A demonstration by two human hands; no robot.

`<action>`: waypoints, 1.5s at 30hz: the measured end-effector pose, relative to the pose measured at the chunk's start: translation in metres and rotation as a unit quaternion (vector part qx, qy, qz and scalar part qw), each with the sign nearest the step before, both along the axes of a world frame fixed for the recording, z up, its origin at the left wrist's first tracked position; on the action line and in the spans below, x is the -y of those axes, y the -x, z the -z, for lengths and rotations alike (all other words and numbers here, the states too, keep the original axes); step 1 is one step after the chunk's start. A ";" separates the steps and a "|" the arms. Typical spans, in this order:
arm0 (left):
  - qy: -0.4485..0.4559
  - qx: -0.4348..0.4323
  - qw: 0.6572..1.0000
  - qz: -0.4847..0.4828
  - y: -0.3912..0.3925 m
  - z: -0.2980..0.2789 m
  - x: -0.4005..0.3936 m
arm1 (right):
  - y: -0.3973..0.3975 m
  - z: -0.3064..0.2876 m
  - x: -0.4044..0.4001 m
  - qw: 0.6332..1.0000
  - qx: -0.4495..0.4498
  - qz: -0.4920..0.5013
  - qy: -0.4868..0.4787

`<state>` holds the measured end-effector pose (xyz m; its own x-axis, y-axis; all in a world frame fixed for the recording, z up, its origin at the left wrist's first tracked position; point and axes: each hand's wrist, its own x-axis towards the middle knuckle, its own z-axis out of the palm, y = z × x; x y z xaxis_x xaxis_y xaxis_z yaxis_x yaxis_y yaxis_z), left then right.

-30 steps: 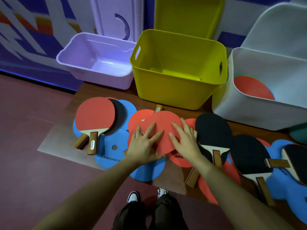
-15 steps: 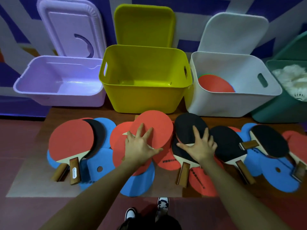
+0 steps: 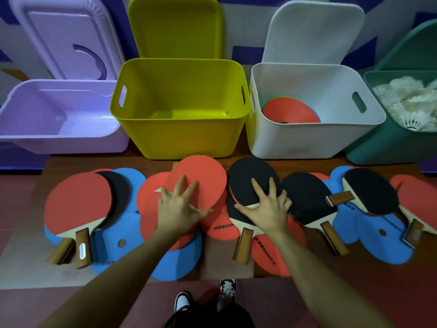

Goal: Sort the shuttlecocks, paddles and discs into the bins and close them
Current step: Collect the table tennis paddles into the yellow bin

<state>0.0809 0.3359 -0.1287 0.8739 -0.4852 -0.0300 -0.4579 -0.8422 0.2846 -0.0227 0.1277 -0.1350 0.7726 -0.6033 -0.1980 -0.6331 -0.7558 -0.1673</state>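
Note:
Paddles and flat red and blue discs lie overlapped on the low table. My left hand rests with spread fingers on a red paddle in the middle. My right hand lies flat, fingers spread, on a black paddle whose wooden handle points toward me. Behind stand a purple bin, a yellow bin and a white bin holding a red disc. A green bin at the right holds white shuttlecocks.
Each bin's lid leans upright behind it against the wall. More paddles lie at the left and the right, on blue discs. My shoes stand on the red floor below the table's edge.
My right hand left the red paddle and moved right onto the black paddle. My left hand stayed on the red paddle. The view rose and shifted right, showing all the bins.

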 end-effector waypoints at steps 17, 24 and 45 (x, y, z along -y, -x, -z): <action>0.123 0.154 0.979 0.051 -0.018 -0.072 -0.071 | 0.018 -0.072 -0.072 0.977 0.212 0.003 0.024; 0.142 0.202 0.968 0.053 -0.073 -0.135 -0.053 | -0.036 -0.130 -0.062 0.963 0.266 0.027 0.029; -0.101 0.078 0.971 0.203 -0.260 -0.130 0.049 | -0.207 -0.156 0.064 0.956 0.288 -0.051 0.038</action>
